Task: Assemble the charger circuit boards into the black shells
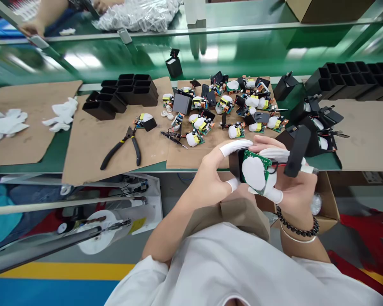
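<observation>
**A:** ok what are the hands up to here? Clock directions from the board please lol

**B:** Both busy. The left hand (pixel 213 178) has thumb and fingers curled round a black case (pixel 235 163), pinching it from opposite sides. White covers (pixel 236 147) on the fingertips that show.

**A:** And the other one?

**B:** Right hand (pixel 296 187) is closed on a green circuit board (pixel 254 173) with a big white blob on its face, right up against the open end of the case. Can't tell how far in it goes. Red and black wires run off at 3 o'clock to a black end piece (pixel 297 151), which lies over the right hand's fingers.

**A:** So the hands are basically together?

**B:** Yeah, close together, just a bit off the near edge of the surface (pixel 59 142).

**A:** What's around them?

**B:** Loads of loose boards (pixel 226 105) at 11, pliers (pixel 124 146) with their handles spread just past 9, a cluster of black cases (pixel 123 95) at 10, and some part-filled units (pixel 321 123) at 2.
</observation>
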Action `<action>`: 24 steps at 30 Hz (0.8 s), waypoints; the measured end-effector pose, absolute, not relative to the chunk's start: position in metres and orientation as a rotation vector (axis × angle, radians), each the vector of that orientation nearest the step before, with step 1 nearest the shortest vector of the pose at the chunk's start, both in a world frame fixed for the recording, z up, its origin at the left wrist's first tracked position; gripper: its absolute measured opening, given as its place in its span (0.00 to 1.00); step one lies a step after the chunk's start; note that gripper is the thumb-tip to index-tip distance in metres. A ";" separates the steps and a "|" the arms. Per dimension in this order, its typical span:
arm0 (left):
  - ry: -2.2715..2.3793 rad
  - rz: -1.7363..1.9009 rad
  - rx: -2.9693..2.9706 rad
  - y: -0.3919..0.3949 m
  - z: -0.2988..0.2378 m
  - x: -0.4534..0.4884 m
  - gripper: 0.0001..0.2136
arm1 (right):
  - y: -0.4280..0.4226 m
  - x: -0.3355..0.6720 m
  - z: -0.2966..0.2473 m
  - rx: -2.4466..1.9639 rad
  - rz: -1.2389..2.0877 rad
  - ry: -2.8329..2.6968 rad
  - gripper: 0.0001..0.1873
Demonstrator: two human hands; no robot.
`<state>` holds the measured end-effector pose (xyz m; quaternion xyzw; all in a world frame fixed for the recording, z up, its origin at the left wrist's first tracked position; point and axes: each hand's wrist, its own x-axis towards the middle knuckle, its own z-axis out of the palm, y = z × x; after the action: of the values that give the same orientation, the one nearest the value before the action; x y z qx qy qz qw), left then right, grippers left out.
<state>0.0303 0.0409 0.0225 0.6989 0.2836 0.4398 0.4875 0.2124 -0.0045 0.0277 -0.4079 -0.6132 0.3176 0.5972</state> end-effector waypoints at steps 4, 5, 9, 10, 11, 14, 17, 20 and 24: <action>0.690 1.040 1.698 0.036 0.032 0.027 0.29 | -0.009 0.212 0.036 -0.926 0.672 -1.482 0.26; 0.677 1.035 1.697 0.035 0.034 0.026 0.29 | -0.010 0.212 0.036 -0.916 0.662 -1.485 0.26; 0.612 1.038 1.699 0.033 0.039 0.024 0.30 | -0.012 0.211 0.036 -0.884 0.688 -1.474 0.28; 0.605 1.039 1.697 0.032 0.039 0.024 0.30 | -0.012 0.210 0.036 -0.884 0.694 -1.467 0.28; 0.599 1.035 1.695 0.032 0.040 0.023 0.30 | -0.012 0.209 0.035 -0.884 0.692 -1.458 0.28; 0.574 1.029 1.668 0.031 0.038 0.023 0.30 | -0.012 0.207 0.031 -0.858 0.668 -1.437 0.27; 0.528 1.027 1.617 0.034 0.035 0.022 0.30 | -0.012 0.207 0.027 -0.782 0.664 -1.431 0.31; 0.539 0.969 1.551 0.035 0.033 0.022 0.30 | -0.014 0.206 0.025 -0.773 0.670 -1.412 0.33; 0.572 0.929 1.486 0.033 0.032 0.021 0.30 | -0.018 0.203 0.028 -0.840 0.677 -1.386 0.33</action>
<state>0.0207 0.0334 0.0320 0.6421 0.2470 0.4014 0.6046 0.2026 -0.0184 0.0277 -0.3680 -0.6073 0.2967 0.6385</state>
